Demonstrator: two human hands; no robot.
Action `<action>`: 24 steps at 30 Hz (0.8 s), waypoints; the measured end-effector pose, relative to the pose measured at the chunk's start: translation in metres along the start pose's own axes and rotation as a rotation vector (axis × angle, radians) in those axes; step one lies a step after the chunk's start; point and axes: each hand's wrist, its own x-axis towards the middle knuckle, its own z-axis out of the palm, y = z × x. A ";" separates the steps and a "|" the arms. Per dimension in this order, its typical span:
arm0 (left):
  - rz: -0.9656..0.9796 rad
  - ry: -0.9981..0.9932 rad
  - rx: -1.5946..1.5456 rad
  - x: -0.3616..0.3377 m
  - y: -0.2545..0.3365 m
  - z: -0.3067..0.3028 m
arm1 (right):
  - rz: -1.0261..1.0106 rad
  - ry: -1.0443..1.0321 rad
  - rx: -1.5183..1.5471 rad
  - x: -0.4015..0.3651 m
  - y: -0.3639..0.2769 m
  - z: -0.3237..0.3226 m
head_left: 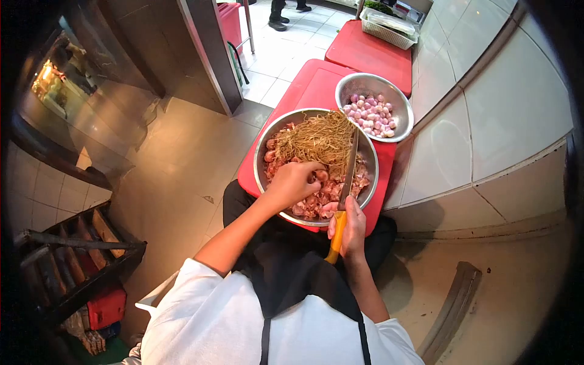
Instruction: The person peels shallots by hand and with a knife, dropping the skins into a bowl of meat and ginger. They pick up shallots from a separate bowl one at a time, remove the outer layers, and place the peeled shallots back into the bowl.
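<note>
A wide metal bowl in front of me holds reddish shallots and loose skins, with a heap of dry, straw-like brown stems at its far side. My left hand is over the bowl, its fingers curled in a pinch close to a reddish shallot; what they grip is partly hidden. My right hand is wrapped round the yellow handle of a knife. The blade points away from me over the bowl's right side. A smaller metal bowl of peeled pinkish shallots stands beyond, at the right.
Both bowls stand on a red plastic lid; another red lid lies behind, bearing a white basket. A tiled wall runs along the right. A dark slatted rack is at the lower left. A person's legs show far back.
</note>
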 end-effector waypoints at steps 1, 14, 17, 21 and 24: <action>-0.043 -0.003 -0.180 -0.004 -0.005 0.000 | -0.001 0.006 -0.003 0.000 -0.002 0.000; -0.476 0.171 -0.588 -0.046 -0.026 -0.018 | 0.131 -0.251 -0.407 0.005 -0.021 0.022; -0.454 0.209 -0.617 -0.052 -0.038 -0.012 | 0.219 -0.318 -0.479 0.007 -0.026 0.035; -0.472 0.264 -0.735 -0.050 -0.029 -0.021 | 0.265 -0.350 -0.461 0.018 -0.017 0.043; -0.428 0.252 -0.645 -0.044 -0.041 -0.009 | 0.304 -0.282 -0.491 0.027 -0.016 0.053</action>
